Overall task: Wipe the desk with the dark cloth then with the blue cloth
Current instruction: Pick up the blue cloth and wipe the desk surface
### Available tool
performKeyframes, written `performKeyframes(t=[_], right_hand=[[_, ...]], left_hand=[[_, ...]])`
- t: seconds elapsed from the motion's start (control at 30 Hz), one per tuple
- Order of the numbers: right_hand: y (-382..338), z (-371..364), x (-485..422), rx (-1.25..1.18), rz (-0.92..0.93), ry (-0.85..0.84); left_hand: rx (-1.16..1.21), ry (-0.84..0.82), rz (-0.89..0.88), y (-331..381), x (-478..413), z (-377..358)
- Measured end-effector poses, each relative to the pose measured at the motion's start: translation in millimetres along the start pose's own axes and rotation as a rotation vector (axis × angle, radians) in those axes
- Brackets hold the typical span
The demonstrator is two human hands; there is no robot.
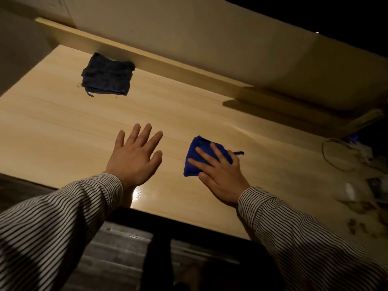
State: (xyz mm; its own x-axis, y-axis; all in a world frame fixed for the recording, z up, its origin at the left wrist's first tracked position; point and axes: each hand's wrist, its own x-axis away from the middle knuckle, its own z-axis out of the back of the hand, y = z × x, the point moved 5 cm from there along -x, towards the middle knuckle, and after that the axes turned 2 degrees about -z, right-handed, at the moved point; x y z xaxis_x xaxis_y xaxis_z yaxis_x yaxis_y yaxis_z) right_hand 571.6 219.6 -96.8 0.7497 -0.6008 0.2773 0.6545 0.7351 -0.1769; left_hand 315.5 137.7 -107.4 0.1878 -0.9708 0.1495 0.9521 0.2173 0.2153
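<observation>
A dark cloth (108,75) lies folded at the back left of the light wooden desk (63,127), against the raised back ledge, with nobody touching it. A bright blue cloth (198,149) lies folded on the desk right of centre. My right hand (220,171) presses flat on the blue cloth, fingers spread over it and thumb at its near edge. To the left of the blue cloth my left hand (134,156) hovers or rests over bare desk, fingers spread, holding nothing. Both arms wear striped sleeves.
A white cable loop (336,156) and small blurred items (361,198) sit at the desk's right end. A raised ledge (168,64) and a wall bound the back. The desk's near edge (189,215) is dark, with floor below.
</observation>
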Motion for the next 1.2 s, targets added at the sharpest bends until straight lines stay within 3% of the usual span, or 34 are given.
performKeyframes(t=[0.47, 0.6, 0.7, 0.8, 1.0, 1.13, 1.2], right_hand=[[-78, -39, 97, -0.232, -0.018, 0.150], [-84, -34, 114, -0.567, -0.080, 0.165], [-76, -13, 121, -0.989, -0.157, 0.040], [-49, 20, 114, -1.179, -0.248, 0.140], [30, 75, 43, -0.923, -0.289, 0.314], [90, 84, -33, -0.503, -0.226, 0.337], [110, 89, -68, -0.404, -0.175, 0.331]], left_hand=[[0.027, -0.056, -0.069, 3, -8, 5], [0.132, 0.017, -0.128, 41, -2, 6], [0.137, 0.016, -0.170, 68, -6, 2], [0.088, -0.015, -0.163, 79, -9, -10], [0.048, 0.015, -0.106, 84, -7, -19], [0.026, 0.005, -0.093, 85, -7, -17], [0.021, -0.004, -0.088, 85, -8, -17]])
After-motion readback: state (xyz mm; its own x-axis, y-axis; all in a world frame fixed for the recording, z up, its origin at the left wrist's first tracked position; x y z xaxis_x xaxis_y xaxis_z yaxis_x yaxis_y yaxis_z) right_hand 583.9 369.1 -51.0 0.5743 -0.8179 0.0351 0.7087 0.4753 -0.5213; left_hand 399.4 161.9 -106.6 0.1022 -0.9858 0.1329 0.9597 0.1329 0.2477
